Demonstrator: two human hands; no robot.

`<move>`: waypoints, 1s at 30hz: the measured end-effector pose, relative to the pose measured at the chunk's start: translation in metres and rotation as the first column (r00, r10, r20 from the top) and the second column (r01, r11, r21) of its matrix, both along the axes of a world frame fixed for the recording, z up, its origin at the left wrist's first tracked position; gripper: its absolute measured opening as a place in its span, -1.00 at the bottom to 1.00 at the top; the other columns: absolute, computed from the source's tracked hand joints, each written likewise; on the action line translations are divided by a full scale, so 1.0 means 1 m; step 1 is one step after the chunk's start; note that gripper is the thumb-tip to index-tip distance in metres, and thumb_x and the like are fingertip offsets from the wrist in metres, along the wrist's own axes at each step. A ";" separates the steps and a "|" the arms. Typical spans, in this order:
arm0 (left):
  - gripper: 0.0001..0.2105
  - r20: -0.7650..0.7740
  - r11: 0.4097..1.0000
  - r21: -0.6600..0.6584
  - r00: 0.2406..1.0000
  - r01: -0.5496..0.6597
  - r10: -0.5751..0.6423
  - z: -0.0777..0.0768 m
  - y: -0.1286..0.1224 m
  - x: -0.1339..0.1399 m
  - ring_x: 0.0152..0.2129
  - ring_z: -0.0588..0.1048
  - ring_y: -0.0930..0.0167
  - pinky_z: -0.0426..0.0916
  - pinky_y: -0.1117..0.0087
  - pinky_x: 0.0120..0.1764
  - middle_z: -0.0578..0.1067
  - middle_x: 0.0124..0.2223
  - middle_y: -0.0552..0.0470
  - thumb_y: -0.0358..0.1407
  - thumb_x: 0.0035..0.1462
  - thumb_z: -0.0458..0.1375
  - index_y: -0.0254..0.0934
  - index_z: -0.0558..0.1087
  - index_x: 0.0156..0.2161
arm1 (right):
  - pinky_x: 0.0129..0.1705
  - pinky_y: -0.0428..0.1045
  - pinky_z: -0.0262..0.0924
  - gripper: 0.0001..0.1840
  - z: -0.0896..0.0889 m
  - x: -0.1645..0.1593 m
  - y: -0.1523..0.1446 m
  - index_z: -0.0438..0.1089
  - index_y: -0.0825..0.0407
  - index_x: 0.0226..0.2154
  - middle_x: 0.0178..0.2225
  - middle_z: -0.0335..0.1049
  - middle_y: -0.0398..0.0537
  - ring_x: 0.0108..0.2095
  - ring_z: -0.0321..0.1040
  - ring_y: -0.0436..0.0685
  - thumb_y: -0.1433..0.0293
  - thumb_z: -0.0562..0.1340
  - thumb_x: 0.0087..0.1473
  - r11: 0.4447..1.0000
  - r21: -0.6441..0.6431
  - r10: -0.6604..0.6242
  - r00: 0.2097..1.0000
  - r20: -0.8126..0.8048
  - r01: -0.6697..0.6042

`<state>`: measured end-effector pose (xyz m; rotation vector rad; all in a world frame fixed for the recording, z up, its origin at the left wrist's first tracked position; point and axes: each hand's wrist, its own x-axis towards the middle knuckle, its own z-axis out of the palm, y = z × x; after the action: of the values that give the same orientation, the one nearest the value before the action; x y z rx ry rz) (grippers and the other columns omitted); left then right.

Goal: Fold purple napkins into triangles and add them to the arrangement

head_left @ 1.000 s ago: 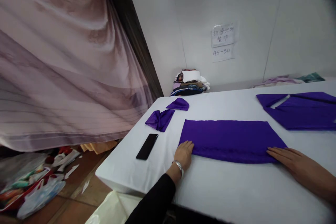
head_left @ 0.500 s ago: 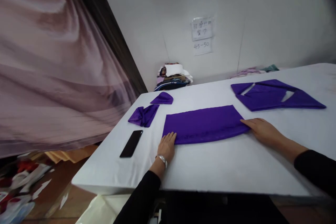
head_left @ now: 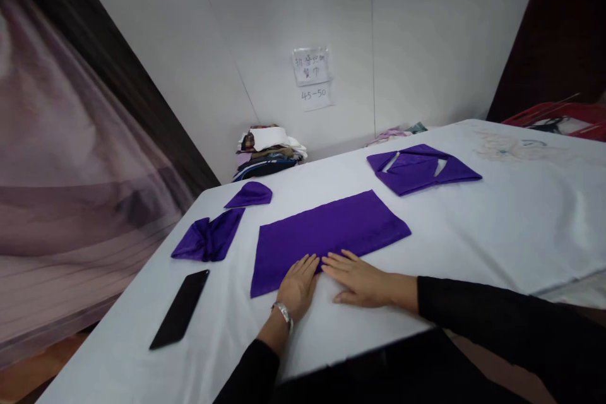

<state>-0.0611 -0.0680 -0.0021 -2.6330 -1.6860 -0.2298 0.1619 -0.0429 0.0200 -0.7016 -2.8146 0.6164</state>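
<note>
A purple cloth napkin point(head_left: 326, 227), folded into a flat rectangle, lies in front of me on the white-covered table point(head_left: 369, 328). My left hand point(head_left: 298, 287), with a silver bracelet at the wrist, rests flat on the napkin's near edge with fingers stretched out. Close beside it, my right hand point(head_left: 357, 278) lies flat on the same edge, its fingers extended and thumb apart. Neither hand grips anything. Farther right sits another purple cloth point(head_left: 416, 167), folded into a pointed shape with two slits. At left are a twisted purple cloth point(head_left: 208, 237) and a small rounded purple one point(head_left: 250, 194).
A black phone point(head_left: 180, 309) lies at the table's left. Behind the table are a stack of folded clothes point(head_left: 267, 151) and more cloth point(head_left: 392, 134). Paper signs point(head_left: 312, 76) hang on the wall. A pinkish curtain point(head_left: 61, 202) hangs at left; a red basket point(head_left: 568, 117) stands far right.
My right hand has moved from the napkin's right corner to its near edge beside my left hand. My left hand has shifted inward from the left corner. The view has turned right.
</note>
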 end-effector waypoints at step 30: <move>-0.41 -0.018 0.929 -0.122 0.937 -0.349 0.349 0.006 0.050 0.025 0.21 -0.09 0.28 -0.17 0.02 0.17 -0.02 0.28 -0.06 0.02 0.18 -0.25 -0.28 0.03 0.22 | 0.20 0.23 -0.38 -0.20 -0.006 -0.029 0.064 -0.03 0.14 0.20 0.24 -0.16 0.15 0.24 -0.31 0.24 -0.07 -0.17 0.11 0.967 0.045 -0.254 0.967 0.037 0.252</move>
<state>-0.0364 -0.0177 0.0042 -2.3460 -2.1935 -0.1278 0.1324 0.0206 0.0136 -1.0560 -2.7020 0.5033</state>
